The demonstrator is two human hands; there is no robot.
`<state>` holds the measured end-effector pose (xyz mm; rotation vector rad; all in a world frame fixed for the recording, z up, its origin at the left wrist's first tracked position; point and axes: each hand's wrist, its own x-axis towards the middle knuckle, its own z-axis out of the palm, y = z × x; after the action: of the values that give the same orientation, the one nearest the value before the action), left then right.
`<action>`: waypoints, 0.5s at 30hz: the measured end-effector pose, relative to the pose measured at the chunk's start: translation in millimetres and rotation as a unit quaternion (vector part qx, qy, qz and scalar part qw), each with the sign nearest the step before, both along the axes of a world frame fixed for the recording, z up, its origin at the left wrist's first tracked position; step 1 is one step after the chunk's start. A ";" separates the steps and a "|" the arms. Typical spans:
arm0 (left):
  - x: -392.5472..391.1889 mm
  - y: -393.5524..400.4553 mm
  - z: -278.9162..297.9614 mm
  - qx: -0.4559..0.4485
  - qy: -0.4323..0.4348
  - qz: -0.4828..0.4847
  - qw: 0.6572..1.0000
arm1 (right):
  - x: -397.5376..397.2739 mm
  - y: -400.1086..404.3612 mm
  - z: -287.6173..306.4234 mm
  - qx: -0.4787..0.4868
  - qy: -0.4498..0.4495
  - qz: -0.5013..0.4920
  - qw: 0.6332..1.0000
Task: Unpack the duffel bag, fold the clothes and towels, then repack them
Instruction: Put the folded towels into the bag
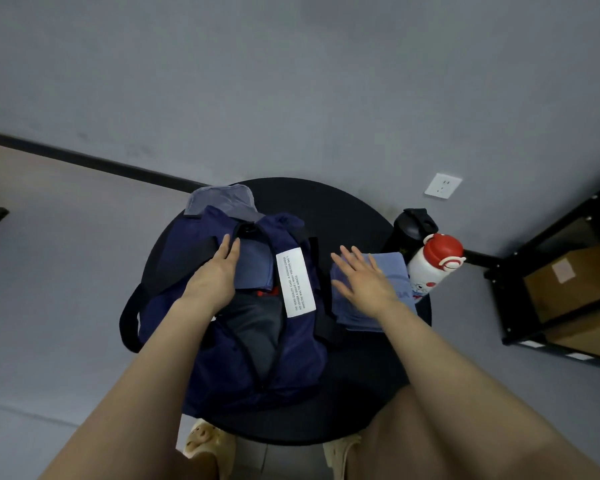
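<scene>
A navy duffel bag (291, 358) with a white label lies unzipped on the round black table (354, 216). Dark grey and blue folded clothes (253, 268) show inside its opening. My left hand (215, 271) lies flat with straight fingers on the bag's left edge by the opening. My right hand (364, 278) rests flat, fingers spread, on a folded blue towel (392, 265) to the right of the bag. A grey-blue cloth (219, 199) sticks out behind the bag at the table's far edge.
A white bottle with a red cap (433, 268) and a black flask (413, 226) stand at the table's right edge. A black shelf with cardboard boxes (568, 282) is on the right. A wall socket (442, 186) is behind.
</scene>
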<state>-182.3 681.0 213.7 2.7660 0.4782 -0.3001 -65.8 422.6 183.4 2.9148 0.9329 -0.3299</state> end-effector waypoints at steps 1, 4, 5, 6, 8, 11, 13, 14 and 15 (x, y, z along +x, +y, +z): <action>0.9 0.2 -1.0 0.000 -0.002 -0.001 1.000 | 3.3 -7.4 -1.8 -0.007 0.001 -0.022 1.000; 2.7 1.5 -3.5 -0.004 -0.006 -0.002 1.000 | 9.9 -27.9 -8.0 -0.030 0.012 -0.082 0.996; 3.4 2.3 -4.5 -0.004 -0.007 -0.003 1.000 | 11.2 -33.7 -10.1 -0.042 0.014 -0.093 0.995; 3.9 3.2 -5.8 -0.004 -0.008 -0.006 1.000 | 12.3 -38.6 -11.8 -0.055 0.016 -0.101 0.993; 5.4 4.8 -8.8 -0.005 -0.010 -0.011 1.000 | 13.2 -47.2 -16.1 -0.071 0.026 -0.112 0.991; 7.9 5.7 -12.2 -0.004 -0.011 -0.014 1.000 | 13.6 -59.3 -26.1 -0.081 0.056 -0.129 0.987; 9.4 5.1 -13.2 -0.006 -0.008 -0.012 1.000 | 13.8 -64.7 -31.8 -0.084 0.082 -0.143 0.983; 9.9 4.7 -13.6 -0.006 -0.006 -0.011 1.000 | 13.8 -66.4 -34.5 -0.082 0.092 -0.150 0.981; 10.5 4.5 -13.7 -0.005 -0.005 -0.011 1.000 | 14.3 -67.5 -37.2 -0.076 0.099 -0.154 0.980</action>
<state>-171.8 685.5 200.0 2.7633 0.4425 -0.2928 -51.5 355.1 146.3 2.9165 0.4424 -0.6878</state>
